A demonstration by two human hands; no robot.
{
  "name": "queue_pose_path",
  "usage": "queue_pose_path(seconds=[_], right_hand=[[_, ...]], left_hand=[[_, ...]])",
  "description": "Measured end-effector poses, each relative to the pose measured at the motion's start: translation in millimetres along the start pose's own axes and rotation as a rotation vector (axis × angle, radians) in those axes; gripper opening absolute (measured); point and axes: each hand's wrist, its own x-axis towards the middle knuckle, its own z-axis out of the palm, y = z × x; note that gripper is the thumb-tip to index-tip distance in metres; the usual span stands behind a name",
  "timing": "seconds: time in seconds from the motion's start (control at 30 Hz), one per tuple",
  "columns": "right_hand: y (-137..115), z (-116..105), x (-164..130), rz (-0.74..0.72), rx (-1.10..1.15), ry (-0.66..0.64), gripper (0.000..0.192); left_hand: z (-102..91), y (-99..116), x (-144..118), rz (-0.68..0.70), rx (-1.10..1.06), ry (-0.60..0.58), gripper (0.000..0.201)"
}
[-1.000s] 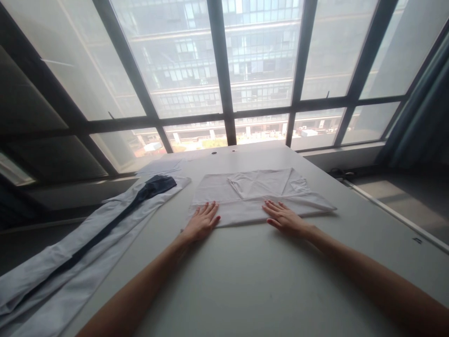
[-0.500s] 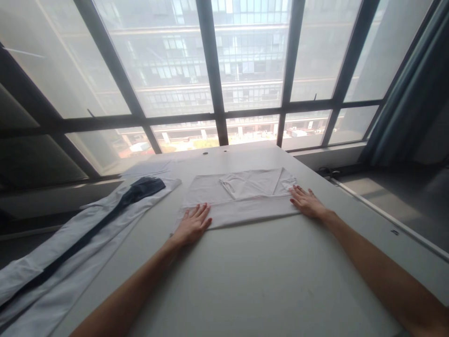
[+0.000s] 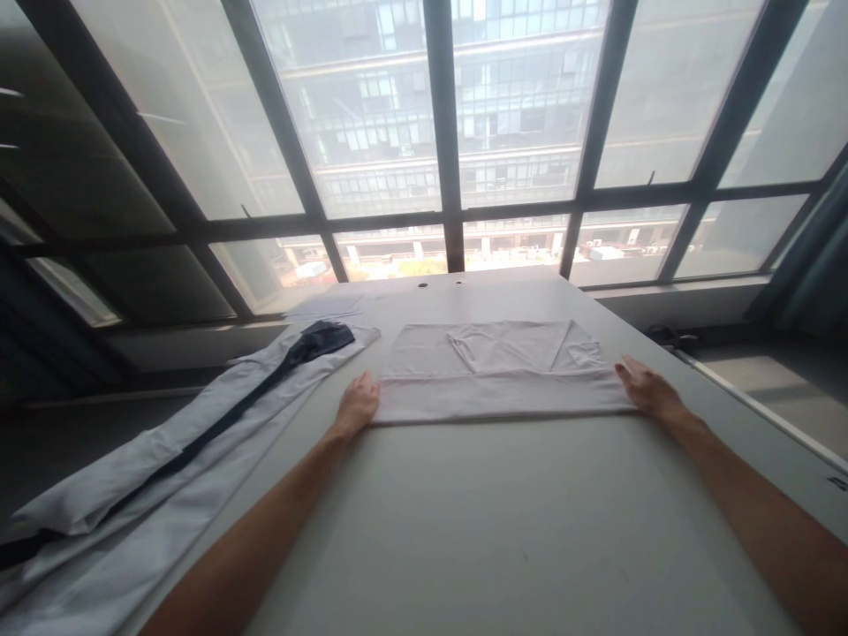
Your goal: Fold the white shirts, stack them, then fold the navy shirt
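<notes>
A folded white shirt (image 3: 503, 395) lies flat on the table in front of me, its near part turned over in a long straight band. At the shirt's left end is my left hand (image 3: 359, 404), its fingers closed together on the edge of the cloth. My right hand (image 3: 651, 390) is at the opposite end, fingers curled around the right edge of the band. Where the fingertips go under the fabric is hidden.
More white clothing (image 3: 192, 495) with a dark navy strip (image 3: 265, 393) lies along the left side of the white table (image 3: 503, 521). Thin sheets (image 3: 321, 305) lie at the back left. Large windows (image 3: 510, 132) stand beyond the far edge.
Both hands have gone from lying flat on the shirt outward to its two ends, and their fingers have drawn in at the edges. The whole view has shifted left.
</notes>
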Motion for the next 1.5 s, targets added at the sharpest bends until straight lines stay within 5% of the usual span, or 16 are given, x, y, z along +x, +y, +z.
queue_pose_path(seconds=[0.13, 0.4, 0.6, 0.77, 0.97, 1.17, 1.5], right_hand=[[-2, -3, 3, 0.088, -0.004, 0.102, 0.056], [-9, 1, -3, 0.036, -0.077, 0.098, 0.040], [-54, -7, -16, -0.162, -0.119, 0.237, 0.047], [-115, 3, -39, -0.589, 0.064, 0.023, 0.055], [-149, 18, -56, -0.792, 0.047, -0.407, 0.062], [-135, 16, -47, -0.712, 0.008, -0.451, 0.066], [-53, 5, -15, -0.328, -0.202, -0.296, 0.069]], left_hand=[[-8.1, -7, 6, -0.123, -0.017, 0.057, 0.038], [-7.2, 12, -3, -0.101, -0.034, 0.111, 0.032], [-15.3, 52, -18, 0.423, -0.262, 0.166, 0.045], [-5.9, 98, -46, 0.737, -0.192, -0.130, 0.057], [-2.4, 104, -53, 0.780, -0.138, -0.303, 0.061], [-6.4, 103, -52, 0.751, -0.142, -0.342, 0.063], [1.1, 91, -49, 0.733, -0.131, -0.351, 0.064]])
